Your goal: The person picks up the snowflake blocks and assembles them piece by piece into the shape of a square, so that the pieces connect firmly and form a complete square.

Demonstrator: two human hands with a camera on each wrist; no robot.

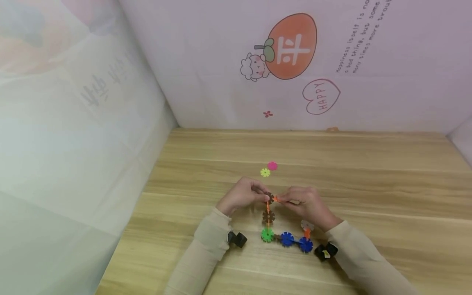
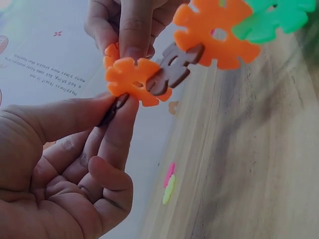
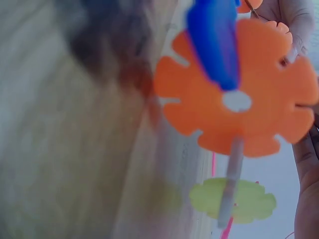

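Observation:
A chain of interlocking flower-shaped plastic discs is held over the table. My left hand (image 1: 244,194) pinches the brown disc (image 2: 112,111) at its upper end between thumb and forefinger. Close against that disc, my right hand (image 1: 309,202) pinches an orange disc (image 1: 277,199). Another orange disc (image 2: 130,81), a second brown disc (image 2: 172,72) and a further orange disc (image 2: 212,35) lead to the green disc (image 1: 267,234). From there the chain turns right through blue discs (image 1: 287,239) to an orange disc (image 3: 194,107) and a whitish disc (image 1: 307,225) below my right hand.
A yellow disc (image 1: 265,172) and a pink disc (image 1: 272,166) lie loose on the wooden table (image 1: 206,155) beyond my hands. Printed white cloth (image 1: 221,98) rises behind the table and along its left side. Black wrist cameras hang near both sleeves.

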